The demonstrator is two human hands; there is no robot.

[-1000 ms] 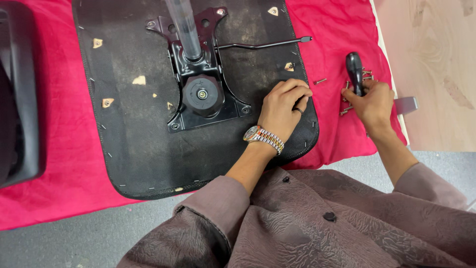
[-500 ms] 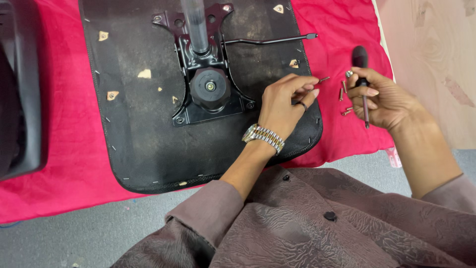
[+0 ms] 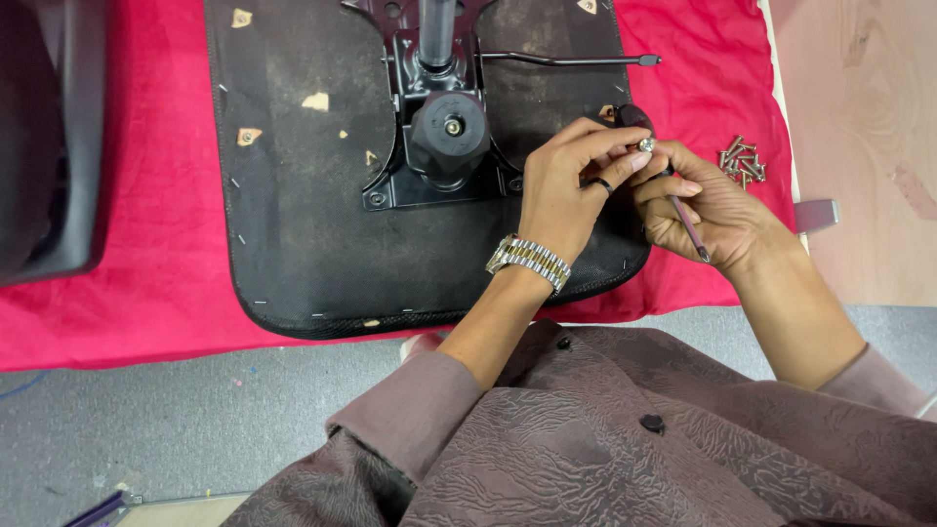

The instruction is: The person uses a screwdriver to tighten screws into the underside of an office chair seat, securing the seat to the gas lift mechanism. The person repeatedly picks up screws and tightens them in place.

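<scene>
- The left hand [image 3: 561,190] pinches a small silver screw [image 3: 646,143] at its fingertips
- The right hand [image 3: 708,210] has its grip closed on a screwdriver [image 3: 683,217], whose thin shaft points down and right
- More screws [image 3: 742,161] lie in a pile just right, on the red cloth [image 3: 146,303]
- A black chair seat [image 3: 312,224] lies left, with small tan paper scraps

A small bright metal screw [image 3: 646,144] is pinched in the fingers [image 3: 625,156] of the left hand [image 3: 566,190], whose wrist bears a polished two-tone metal watch [image 3: 528,261]. A thin dull metal screwdriver shaft [image 3: 687,223] is held in the right hand [image 3: 712,210]. The upturned chair seat [image 3: 303,224] is covered in rough, matt black fabric, dusty and scuffed. Its mounting plate [image 3: 444,146] is seen in black painted metal, faintly glossy. Red cloth [image 3: 146,303] is spread beneath, soft and matt. Shiny metal screws [image 3: 742,161] are heaped on it.
</scene>
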